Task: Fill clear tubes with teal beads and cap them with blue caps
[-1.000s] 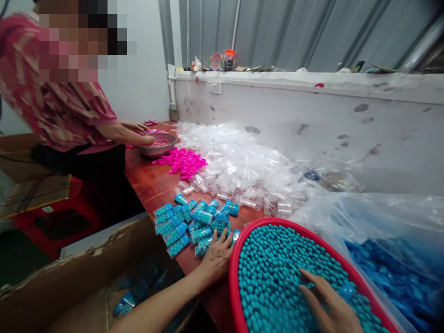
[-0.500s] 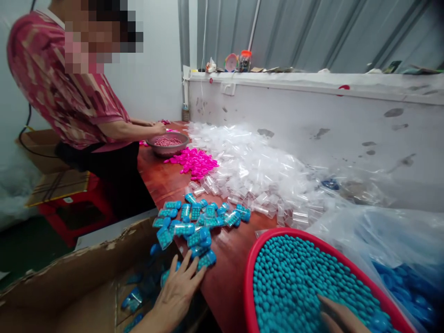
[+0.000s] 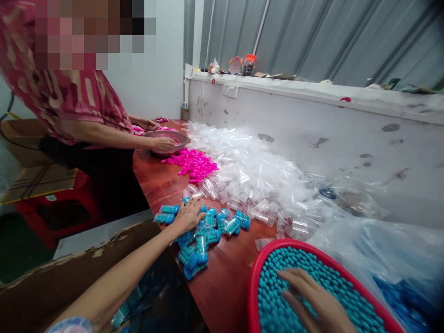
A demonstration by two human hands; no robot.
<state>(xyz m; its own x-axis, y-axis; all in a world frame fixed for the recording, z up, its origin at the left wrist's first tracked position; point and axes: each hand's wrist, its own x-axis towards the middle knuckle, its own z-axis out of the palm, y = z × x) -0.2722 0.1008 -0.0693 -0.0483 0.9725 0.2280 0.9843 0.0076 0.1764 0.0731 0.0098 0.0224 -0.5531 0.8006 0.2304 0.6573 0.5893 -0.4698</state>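
Note:
My left hand (image 3: pixel 189 215) reaches across the table edge and lies over a pile of small clear containers (image 3: pixel 210 219) filled with turquoise beads and fitted with blue caps. Its fingers are stretched out over the pile, touching it, not wrapped round any one container. At the lower right, a red basin (image 3: pixel 255 282) is filled with round turquoise beads (image 3: pixel 333 270). Above these beads is my right hand (image 3: pixel 314 300), slightly blurred, with thumb and fingers apart and nothing visible between them.
Empty clear tubes (image 3: pixel 249 171) are heaped along the wall, beside bright pink pieces (image 3: pixel 194 163). A co-worker's hand (image 3: pixel 163 143) is at a grey bowl (image 3: pixel 152 135). Below the table edge is an open cardboard box (image 3: pixel 104 263). Blue caps (image 3: pixel 404 296) lie in a plastic bag.
My left hand has moved forward from the table edge onto the pile, and some containers nearest the edge have shifted. My right hand has come further into view over the beads.

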